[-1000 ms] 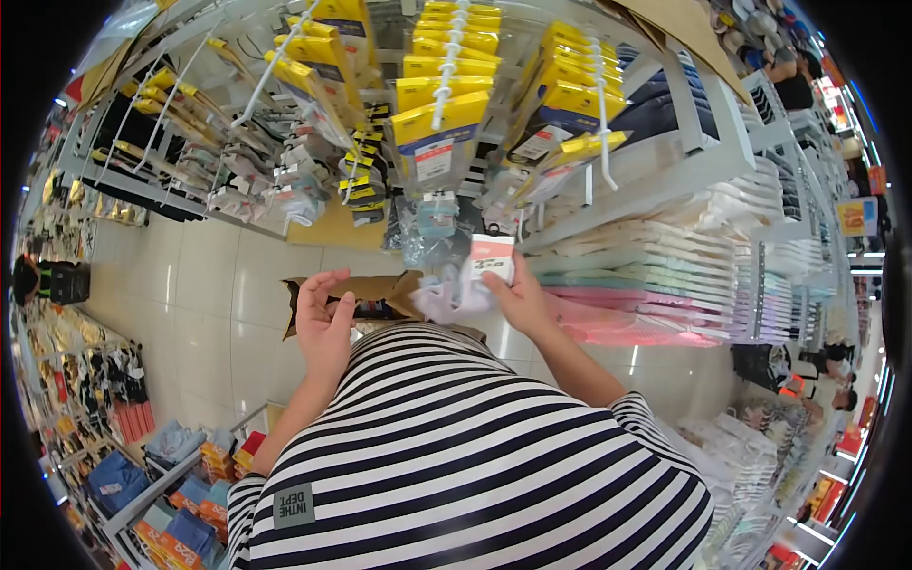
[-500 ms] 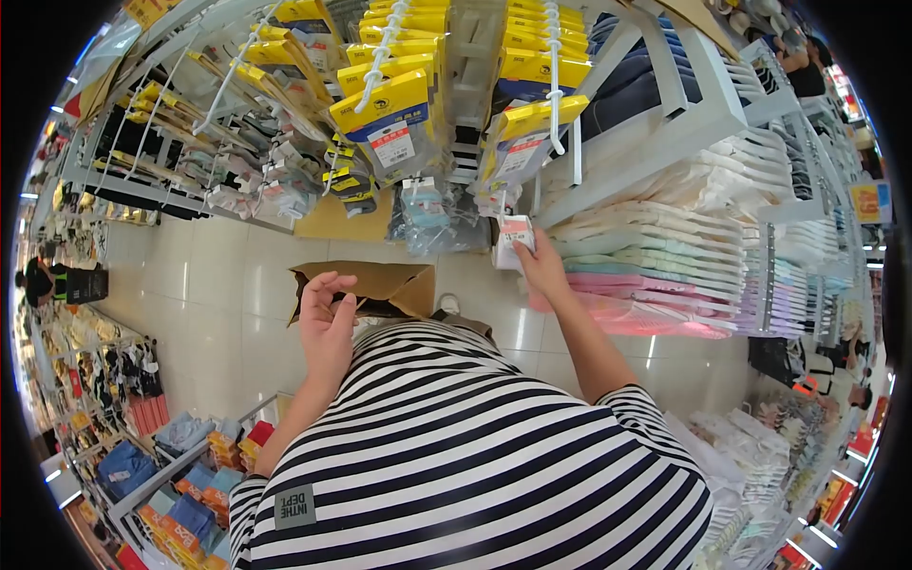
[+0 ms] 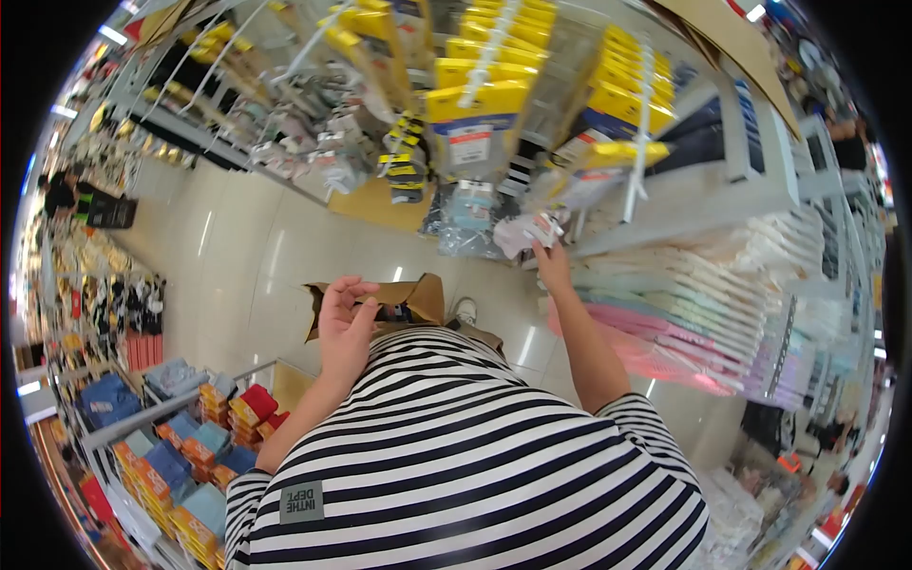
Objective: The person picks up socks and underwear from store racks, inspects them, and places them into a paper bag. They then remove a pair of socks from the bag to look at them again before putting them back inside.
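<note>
Gripped the socks (image 3: 516,237) near their label (image 3: 544,228) with the right hand (image 3: 553,263), closing thumb and fingers on the card's lower edge. Carried them, over the past second, from in front of the striped shirt (image 3: 484,446) to just below the yellow packs (image 3: 480,103), just right of the clear packs (image 3: 470,228) and near the hanging clothes (image 3: 665,271). Tilted the label, squarely displayed half a second earlier. Could not tell contact with a hook (image 3: 640,161) from mere nearness. Kept the left hand (image 3: 347,323) empty near the paper bag (image 3: 421,296), with fingers loosely curled, apart from the thumb. Judging by this, shifted the handling to the display, leaving it to the right hand alone.
</note>
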### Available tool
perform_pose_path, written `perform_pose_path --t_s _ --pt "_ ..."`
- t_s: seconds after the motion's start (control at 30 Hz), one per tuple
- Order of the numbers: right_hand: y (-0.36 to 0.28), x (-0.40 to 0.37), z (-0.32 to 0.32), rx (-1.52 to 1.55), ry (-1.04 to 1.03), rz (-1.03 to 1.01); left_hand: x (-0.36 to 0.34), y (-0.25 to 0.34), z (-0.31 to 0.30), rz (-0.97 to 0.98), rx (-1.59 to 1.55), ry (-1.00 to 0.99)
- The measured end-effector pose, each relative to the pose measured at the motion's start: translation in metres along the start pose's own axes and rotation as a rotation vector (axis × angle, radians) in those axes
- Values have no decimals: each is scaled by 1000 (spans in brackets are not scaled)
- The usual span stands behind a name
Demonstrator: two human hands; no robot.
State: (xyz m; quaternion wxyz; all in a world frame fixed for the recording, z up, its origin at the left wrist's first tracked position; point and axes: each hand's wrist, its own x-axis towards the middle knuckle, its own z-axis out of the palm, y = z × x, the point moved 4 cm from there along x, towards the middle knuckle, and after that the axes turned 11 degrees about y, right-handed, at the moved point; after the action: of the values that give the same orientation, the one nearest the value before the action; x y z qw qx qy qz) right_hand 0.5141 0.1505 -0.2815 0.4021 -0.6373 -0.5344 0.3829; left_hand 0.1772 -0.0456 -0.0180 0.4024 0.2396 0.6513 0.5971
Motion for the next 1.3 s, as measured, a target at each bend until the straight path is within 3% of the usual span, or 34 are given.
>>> perform_pose_path --t_s 0.03,0.1,0.17,0.23,0.27,0.37,0.4,0.43,0.47,0.57,0.67,0.77,0.83,0.9,1.0,1.3 --pt "18 -4 11 101 22 4 1 -3 -5 -14 -16 17" --pt "36 -19 18 -17 50 51 5 -5 -15 -44 -50 50" --pt "76 -29 20 -209 48 -47 10 -4 -26 -81 -104 68" --pt "166 -43 26 -129 -217 422 19 -6 -38 -116 -132 81" --pt "176 -58 24 -192 -313 599 25 -12 -45 -116 -167 58" --pt "178 -121 20 -740 -671 836 41 -17 -71 -107 -222 19" --pt "176 -142 20 -810 -772 774 46 -13 -81 -88 -223 38" --pt "194 -157 26 -967 -882 426 51 -11 -93 -84 -247 48" --pt "185 -169 31 -1001 -942 330 56 -11 -106 -81 -271 59" --pt "154 -191 74 -872 -996 121 72 -10 -148 -91 -345 106" --pt "99 -194 132 -718 -1051 -230 90 -5 -192 -107 -416 162" --pt "36 -176 181 -662 -965 -242 104 -11 -233 -85 -440 154" --pt "-41 -170 220 -610 -831 4 111 -17 -262 -86 -444 216" --pt "-24 -150 250 -405 -708 205 113 -23 -291 -92 -447 291" --pt "-63 -148 287 -408 -760 247 116 -32 -332 -92 -473 407" --pt "-64 -152 343 -706 -1024 105 119 -47 -403 -92 -450 649"
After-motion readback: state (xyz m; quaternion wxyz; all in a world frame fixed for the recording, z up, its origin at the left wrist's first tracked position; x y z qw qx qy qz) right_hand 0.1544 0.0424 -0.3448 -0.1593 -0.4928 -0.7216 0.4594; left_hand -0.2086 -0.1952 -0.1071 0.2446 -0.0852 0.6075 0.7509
